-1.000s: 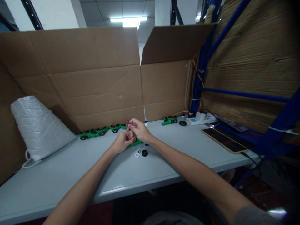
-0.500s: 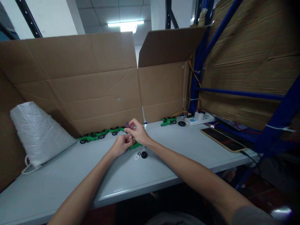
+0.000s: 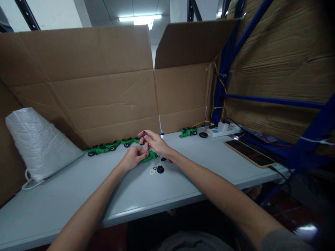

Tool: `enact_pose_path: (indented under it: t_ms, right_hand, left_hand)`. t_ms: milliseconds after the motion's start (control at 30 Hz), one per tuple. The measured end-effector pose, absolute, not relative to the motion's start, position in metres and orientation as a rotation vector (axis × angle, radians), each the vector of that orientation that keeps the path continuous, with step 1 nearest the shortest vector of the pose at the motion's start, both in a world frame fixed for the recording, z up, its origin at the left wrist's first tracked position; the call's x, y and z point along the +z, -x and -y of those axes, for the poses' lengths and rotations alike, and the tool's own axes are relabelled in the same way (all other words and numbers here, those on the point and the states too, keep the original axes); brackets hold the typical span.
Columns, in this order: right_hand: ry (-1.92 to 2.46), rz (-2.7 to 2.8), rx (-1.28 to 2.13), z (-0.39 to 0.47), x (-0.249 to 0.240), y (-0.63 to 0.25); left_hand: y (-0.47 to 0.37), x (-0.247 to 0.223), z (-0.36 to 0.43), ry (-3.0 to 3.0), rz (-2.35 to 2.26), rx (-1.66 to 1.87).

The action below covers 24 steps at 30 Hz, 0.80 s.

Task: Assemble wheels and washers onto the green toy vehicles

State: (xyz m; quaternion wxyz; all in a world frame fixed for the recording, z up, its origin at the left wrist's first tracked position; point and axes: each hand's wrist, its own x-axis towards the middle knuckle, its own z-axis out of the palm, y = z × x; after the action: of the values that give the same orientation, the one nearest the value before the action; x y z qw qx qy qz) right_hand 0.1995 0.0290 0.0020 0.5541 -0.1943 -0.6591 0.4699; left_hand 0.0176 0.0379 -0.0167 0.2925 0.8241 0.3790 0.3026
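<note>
My right hand (image 3: 156, 143) is closed in a pinch on a small upright screwdriver with a purple top (image 3: 144, 134); its lower end is hidden by the fingers. Just below, my left hand (image 3: 134, 157) has its fingertips closed at a green toy vehicle part (image 3: 150, 156), which lies low over the table. Close by on the tabletop are a black wheel (image 3: 160, 169), a white ring (image 3: 152, 172) and a small black ring (image 3: 155, 168). A small red piece (image 3: 170, 161) shows partly behind my right wrist.
Green toy vehicles (image 3: 112, 145) stand in a row along the cardboard wall (image 3: 110, 94). Another green toy (image 3: 187, 132) and black rings (image 3: 203, 135) lie back right. A white bag (image 3: 42, 146), a power strip (image 3: 223, 130) and a phone (image 3: 250, 153) rest on the table (image 3: 131, 205).
My right hand has shifted slightly up and left, tilting the purple-topped screwdriver into clearer view. More of the green part and the small pieces beside it now shows. The camera view has tipped slightly.
</note>
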Motion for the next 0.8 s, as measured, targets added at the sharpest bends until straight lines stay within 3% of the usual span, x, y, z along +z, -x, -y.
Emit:
enact_pose_path:
  t_ms: [800]
  right_hand:
    - [0.692, 1.608, 0.809, -0.02, 0.003, -0.186]
  left_hand:
    - [-0.017, -0.024, -0.045, -2.255, -0.915, 0.797]
